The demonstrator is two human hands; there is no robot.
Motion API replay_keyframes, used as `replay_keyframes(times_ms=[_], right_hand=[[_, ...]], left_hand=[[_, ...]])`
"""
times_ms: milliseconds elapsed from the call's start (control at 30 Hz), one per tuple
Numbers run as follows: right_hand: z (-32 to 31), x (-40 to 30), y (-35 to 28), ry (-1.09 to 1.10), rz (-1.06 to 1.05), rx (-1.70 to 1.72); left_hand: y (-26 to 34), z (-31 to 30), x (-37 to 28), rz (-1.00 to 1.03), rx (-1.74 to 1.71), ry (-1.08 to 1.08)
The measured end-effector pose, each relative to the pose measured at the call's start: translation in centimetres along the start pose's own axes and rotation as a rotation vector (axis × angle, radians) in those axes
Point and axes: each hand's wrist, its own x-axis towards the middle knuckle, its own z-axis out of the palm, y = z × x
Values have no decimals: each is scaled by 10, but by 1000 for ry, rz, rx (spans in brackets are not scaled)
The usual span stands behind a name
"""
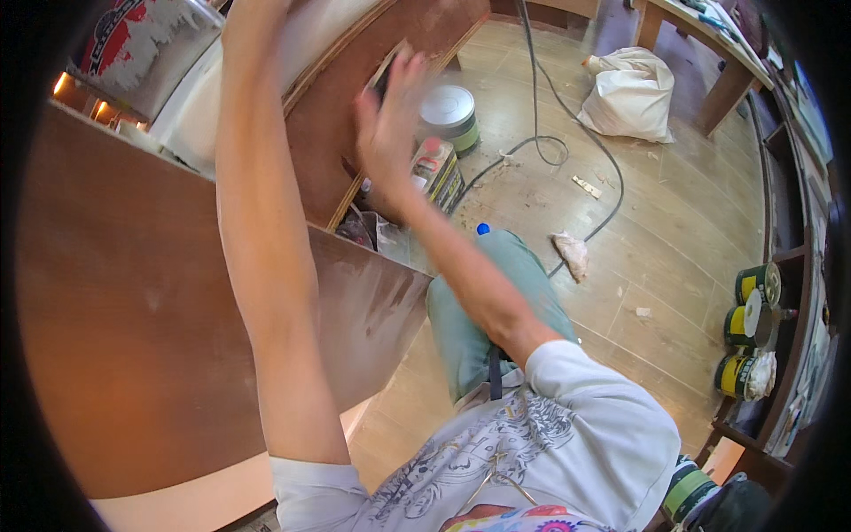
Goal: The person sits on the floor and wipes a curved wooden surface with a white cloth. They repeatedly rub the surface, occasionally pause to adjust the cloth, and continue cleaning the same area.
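Observation:
My left forearm reaches up across the picture, and its hand is cut off by the top edge. Blurred by motion, my right hand is over a brown plywood panel, fingers stretched out and thumb apart. A dark slot with a pale edge shows between thumb and fingers; whether the hand touches the panel I cannot tell. Beside that hand stand a rectangular tin with a red cap and a round can with a silver lid. A large brown board lies under my left forearm.
A black cable loops over the wood-look floor. A white sack sits near a wooden table. A crumpled cloth touches the cable. Yellow-and-black cans line the right-hand shelving. A paint-smeared metal container is upper left.

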Motion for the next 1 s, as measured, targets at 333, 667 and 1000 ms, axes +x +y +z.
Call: replay_keyframes(times_ms=[333,667,1000], right_hand=[[6,6,-1,35,11,49],[1,29,18,37,77,90],[-1,45,40,69,84,55]], left_hand=[[-5,-9,3,-4,37,13],[-3,-4,-8,-7,30,0],[17,-15,-21,-70,-51,-33]])
